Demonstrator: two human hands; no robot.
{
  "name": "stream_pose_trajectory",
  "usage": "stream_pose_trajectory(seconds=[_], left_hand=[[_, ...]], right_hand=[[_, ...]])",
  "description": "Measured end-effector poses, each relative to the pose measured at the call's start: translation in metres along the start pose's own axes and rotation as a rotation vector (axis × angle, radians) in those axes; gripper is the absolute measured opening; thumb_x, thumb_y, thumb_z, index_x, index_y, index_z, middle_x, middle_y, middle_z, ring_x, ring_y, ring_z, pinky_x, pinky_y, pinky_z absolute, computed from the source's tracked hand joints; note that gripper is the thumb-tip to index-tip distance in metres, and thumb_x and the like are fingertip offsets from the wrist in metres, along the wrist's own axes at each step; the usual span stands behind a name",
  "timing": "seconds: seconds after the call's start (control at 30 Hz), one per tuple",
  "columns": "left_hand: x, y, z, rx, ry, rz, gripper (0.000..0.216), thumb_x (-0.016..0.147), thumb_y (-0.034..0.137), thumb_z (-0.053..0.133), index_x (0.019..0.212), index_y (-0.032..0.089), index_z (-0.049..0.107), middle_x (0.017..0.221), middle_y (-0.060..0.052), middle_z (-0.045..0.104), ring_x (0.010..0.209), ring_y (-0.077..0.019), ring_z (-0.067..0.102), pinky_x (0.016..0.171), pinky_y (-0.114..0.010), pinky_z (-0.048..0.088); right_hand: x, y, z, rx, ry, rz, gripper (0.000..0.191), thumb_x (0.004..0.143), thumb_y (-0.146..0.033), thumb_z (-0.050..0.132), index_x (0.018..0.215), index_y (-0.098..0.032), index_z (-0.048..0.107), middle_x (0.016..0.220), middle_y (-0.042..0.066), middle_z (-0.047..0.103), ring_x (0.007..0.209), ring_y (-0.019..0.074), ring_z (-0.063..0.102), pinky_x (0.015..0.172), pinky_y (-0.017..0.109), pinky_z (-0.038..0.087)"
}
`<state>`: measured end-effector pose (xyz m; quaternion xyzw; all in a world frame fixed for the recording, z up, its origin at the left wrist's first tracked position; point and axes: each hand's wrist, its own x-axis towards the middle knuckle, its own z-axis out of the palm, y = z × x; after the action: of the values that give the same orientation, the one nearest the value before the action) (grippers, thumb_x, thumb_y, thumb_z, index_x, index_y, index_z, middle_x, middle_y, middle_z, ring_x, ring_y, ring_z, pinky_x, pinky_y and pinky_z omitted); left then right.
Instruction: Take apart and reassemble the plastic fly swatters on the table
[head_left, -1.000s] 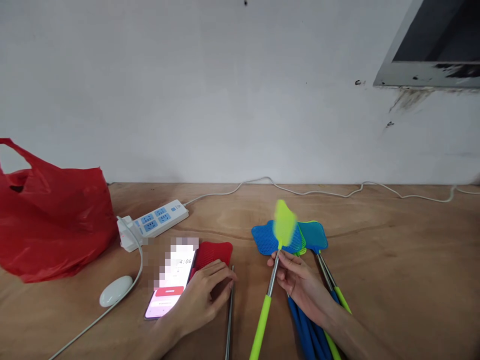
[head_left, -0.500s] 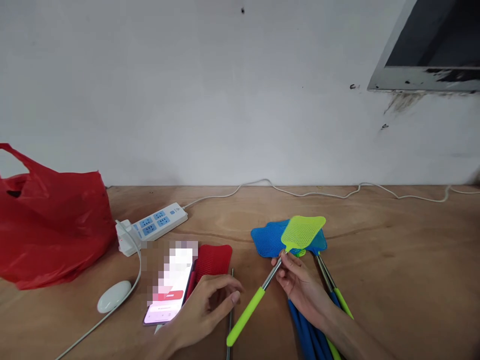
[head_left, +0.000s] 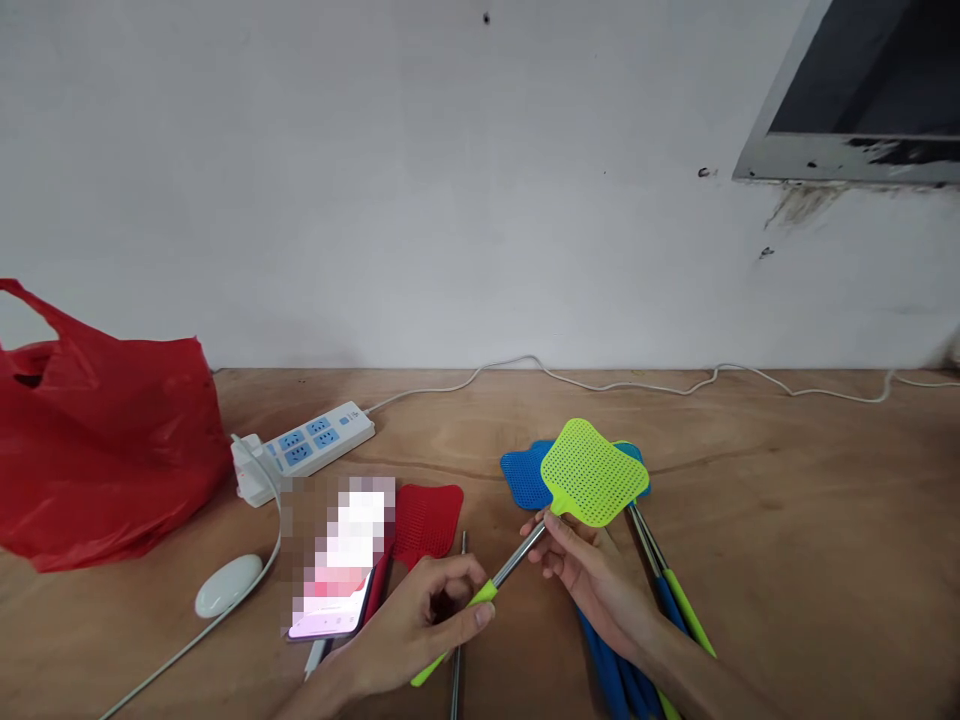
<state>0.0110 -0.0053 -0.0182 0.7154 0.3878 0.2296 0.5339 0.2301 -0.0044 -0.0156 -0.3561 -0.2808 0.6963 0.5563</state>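
Note:
A lime-green fly swatter with a metal shaft slants between my two hands. My left hand pinches its green grip near the top. Just below the mesh head, the fingers of my right hand close on the shaft. Behind it, blue fly swatters lie piled on the table, with blue and green handles running under and beside my right wrist. A red fly swatter rests left of centre, partly hidden by my left hand and a phone. Below my left hand lies a thin metal rod.
A lit phone lies by the red swatter, its screen partly blurred. Further left are a white oval device on a cable, a power strip and a red plastic bag. A white wall rises behind the wooden table.
My left hand has taken hold of the green swatter's grip. The swatter's mesh head has turned to face me more flatly, and its handle has shifted left.

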Motion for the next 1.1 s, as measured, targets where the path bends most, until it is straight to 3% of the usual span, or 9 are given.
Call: stream_pose_trajectory(seconds=[0.07,0.2,0.33,0.5,0.57,0.73,0.9,1.1], left_hand=[[0.0,0.001,0.0,-0.019,0.018,-0.015,0.047,0.089,0.065,0.056,0.081,0.019,0.055,0.063,0.008,0.035,0.057,-0.0102,0.035,0.051,-0.022,0.027],[0.0,-0.001,0.0,-0.153,-0.072,-0.097,0.05,0.09,0.068,0.051,0.087,0.019,0.053,0.061,0.008,0.04,0.047,-0.0081,0.039,0.044,-0.021,0.026],[0.0,-0.002,-0.001,-0.154,-0.075,-0.088,0.049,0.092,0.067,0.05,0.091,0.018,0.056,0.055,0.01,0.038,0.045,-0.0076,0.037,0.044,-0.02,0.025],[0.001,0.007,0.0,-0.112,-0.085,-0.109,0.045,0.093,0.063,0.05,0.082,0.02,0.051,0.055,0.01,0.035,0.045,-0.0079,0.033,0.043,-0.021,0.022],[0.001,0.012,0.001,-0.097,-0.101,-0.111,0.043,0.095,0.06,0.049,0.077,0.021,0.047,0.053,0.01,0.035,0.046,-0.0085,0.033,0.044,-0.021,0.023],[-0.007,0.025,-0.004,0.006,-0.073,-0.093,0.045,0.097,0.056,0.045,0.069,0.021,0.042,0.056,0.008,0.035,0.051,-0.0103,0.033,0.048,-0.023,0.024],[-0.019,0.03,-0.008,0.064,-0.039,-0.124,0.045,0.098,0.056,0.043,0.073,0.019,0.052,0.06,0.007,0.036,0.055,-0.0115,0.034,0.05,-0.024,0.024],[-0.015,0.026,0.006,0.007,-0.053,-0.133,0.045,0.097,0.057,0.043,0.076,0.019,0.056,0.055,0.008,0.034,0.05,-0.0111,0.034,0.048,-0.023,0.024]], right_hand=[[0.0,0.001,-0.001,-0.009,0.03,-0.019,0.029,0.066,-0.039,0.089,0.082,-0.018,0.077,0.079,0.003,0.074,0.064,0.0101,0.066,0.054,0.017,0.048],[0.001,0.002,-0.003,-0.042,0.061,-0.031,0.031,0.063,-0.041,0.09,0.079,-0.018,0.077,0.077,0.004,0.073,0.065,0.0122,0.066,0.056,0.02,0.049],[-0.001,0.004,-0.003,-0.143,0.07,-0.114,0.032,0.06,-0.042,0.091,0.074,-0.018,0.075,0.078,0.004,0.07,0.066,0.0148,0.063,0.055,0.024,0.048],[-0.005,0.015,-0.007,-0.299,0.048,-0.174,0.032,0.072,-0.047,0.083,0.079,-0.017,0.073,0.068,-0.002,0.057,0.047,0.0052,0.039,0.043,0.021,0.028],[-0.005,0.018,-0.007,-0.307,0.052,-0.189,0.032,0.073,-0.047,0.081,0.079,-0.017,0.072,0.065,-0.003,0.053,0.046,0.0049,0.036,0.042,0.022,0.026],[0.001,0.004,-0.006,-0.17,0.14,-0.227,0.033,0.067,-0.044,0.087,0.072,-0.016,0.07,0.062,-0.003,0.052,0.049,0.007,0.04,0.041,0.021,0.031],[0.0,-0.007,0.004,-0.114,0.188,-0.27,0.033,0.064,-0.043,0.088,0.073,-0.017,0.07,0.061,-0.003,0.052,0.052,0.0085,0.043,0.043,0.02,0.036],[-0.021,0.015,0.019,-0.104,0.207,-0.089,0.041,0.056,-0.049,0.091,0.066,-0.016,0.068,0.06,-0.001,0.055,0.052,0.0096,0.047,0.043,0.021,0.038]])
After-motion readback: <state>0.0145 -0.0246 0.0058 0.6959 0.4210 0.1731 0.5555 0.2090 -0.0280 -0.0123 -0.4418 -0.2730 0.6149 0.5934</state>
